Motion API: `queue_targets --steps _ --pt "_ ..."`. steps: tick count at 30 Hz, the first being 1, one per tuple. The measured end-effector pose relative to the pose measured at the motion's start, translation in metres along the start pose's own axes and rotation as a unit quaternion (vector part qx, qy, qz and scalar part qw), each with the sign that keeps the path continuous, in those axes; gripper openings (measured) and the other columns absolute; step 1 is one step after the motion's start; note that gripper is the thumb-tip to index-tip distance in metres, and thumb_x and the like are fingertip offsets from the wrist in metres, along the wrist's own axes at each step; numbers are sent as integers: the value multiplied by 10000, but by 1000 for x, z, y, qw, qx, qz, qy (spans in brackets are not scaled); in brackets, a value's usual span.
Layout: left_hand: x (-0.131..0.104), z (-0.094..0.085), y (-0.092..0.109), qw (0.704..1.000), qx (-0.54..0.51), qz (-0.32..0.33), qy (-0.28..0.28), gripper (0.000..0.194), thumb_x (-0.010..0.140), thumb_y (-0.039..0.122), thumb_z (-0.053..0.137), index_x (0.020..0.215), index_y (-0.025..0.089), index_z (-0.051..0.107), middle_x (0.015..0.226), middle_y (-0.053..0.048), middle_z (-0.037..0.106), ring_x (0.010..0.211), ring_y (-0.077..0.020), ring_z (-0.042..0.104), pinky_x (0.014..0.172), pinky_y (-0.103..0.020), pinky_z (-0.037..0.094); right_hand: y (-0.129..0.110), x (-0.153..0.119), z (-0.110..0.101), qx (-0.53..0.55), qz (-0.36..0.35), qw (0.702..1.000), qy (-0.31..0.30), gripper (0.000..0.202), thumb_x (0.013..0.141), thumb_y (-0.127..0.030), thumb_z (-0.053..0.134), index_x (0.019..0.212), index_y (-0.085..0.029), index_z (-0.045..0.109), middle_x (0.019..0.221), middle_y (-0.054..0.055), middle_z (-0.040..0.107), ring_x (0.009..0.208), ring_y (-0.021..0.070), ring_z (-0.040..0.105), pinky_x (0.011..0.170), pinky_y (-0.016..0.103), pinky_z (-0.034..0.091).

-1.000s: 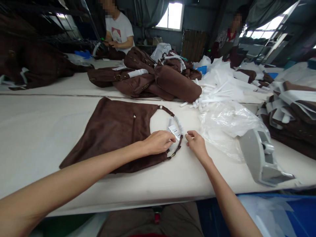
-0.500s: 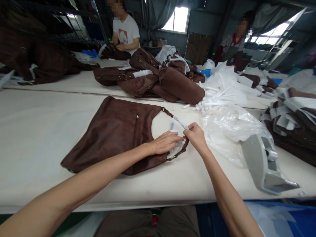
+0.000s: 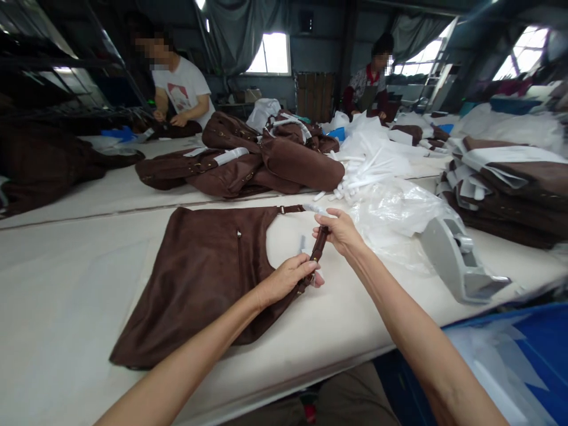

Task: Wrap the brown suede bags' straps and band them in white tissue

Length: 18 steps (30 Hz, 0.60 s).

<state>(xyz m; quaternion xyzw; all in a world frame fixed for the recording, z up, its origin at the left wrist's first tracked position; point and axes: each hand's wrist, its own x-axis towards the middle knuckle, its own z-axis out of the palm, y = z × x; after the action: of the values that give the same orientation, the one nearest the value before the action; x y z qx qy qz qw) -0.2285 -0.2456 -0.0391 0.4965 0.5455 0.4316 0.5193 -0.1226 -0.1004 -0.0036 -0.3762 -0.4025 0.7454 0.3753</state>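
1. the brown bag (image 3: 199,278) lies flat on the pale table (image 3: 57,331) in front of the person, its strap (image 3: 320,244) end toward the right and a short zip (image 3: 239,254) facing up.
2. the left hand (image 3: 290,275) is clamped on the lower part of the strap, thumb on top, near the metal fittings (image 3: 315,259).
3. the right hand (image 3: 339,231) has its fingers closed round the strap farther along, just beside the pale wrap (image 3: 313,208); whether it pinches the wrap too is hard to tell, as the fingers cover that spot.
4. the bag looks soft and limp, and probably light, since it lies so flat; lifted by one corner it would likely sag and crease.
5. the strap seems firmer yet bendable, so it is the better place to take hold, one hand near the fittings and one higher up.
6. the bag's skin looks hardly slippery and not fragile, though metal might scuff it; the wrap is likely thin and slick, so a light pinch would suit it.
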Motion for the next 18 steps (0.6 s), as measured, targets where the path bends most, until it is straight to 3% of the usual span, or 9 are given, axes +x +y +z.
queue_targets --steps 4,6,11,15,17,18 --pt "-2 11 -21 998 -10 1 56 513 868 655 493 951 153 557 709 -48 676 611 -174 630 588 -276 452 25 -16 -16 31 13 999 -27 264 793 -304 694 940 -200 502 753 7 658 676 176 687 708 342 587" --pt "-3 14 -28 997 -2 -5 73 502 871 649 479 938 157 552 689 -26 651 569 -155 610 554 -260 430 43 -35 -26 27 35 997 -59 250 792 -380 673 895 -176 572 776 43 686 726 194 689 764 359 564" --pt "-4 11 -25 994 22 12 106 436 884 609 466 854 179 533 643 14 611 479 -120 544 523 -250 413 80 -92 -46 -25 49 986 -158 280 708 -338 734 906 -146 684 779 41 718 793 188 674 904 357 473" --pt "-2 5 -18 994 15 -10 108 479 859 643 488 953 180 571 658 12 633 486 -137 549 501 -254 422 97 -124 -55 -116 112 953 -257 284 691 -382 739 841 -142 714 719 22 703 693 149 644 804 320 482" --pt "-1 5 -21 994 25 -20 100 503 845 672 494 934 185 584 638 10 634 513 -154 567 523 -262 443 100 -127 -57 -116 136 953 -247 349 668 -427 758 861 -140 710 729 28 697 631 135 628 681 286 483" --pt "-1 5 -23 995 36 -18 93 505 843 681 493 907 189 588 622 10 629 533 -164 576 550 -269 459 98 -124 -57 -102 127 963 -213 389 668 -455 760 889 -140 702 755 35 700 623 133 624 628 266 471"
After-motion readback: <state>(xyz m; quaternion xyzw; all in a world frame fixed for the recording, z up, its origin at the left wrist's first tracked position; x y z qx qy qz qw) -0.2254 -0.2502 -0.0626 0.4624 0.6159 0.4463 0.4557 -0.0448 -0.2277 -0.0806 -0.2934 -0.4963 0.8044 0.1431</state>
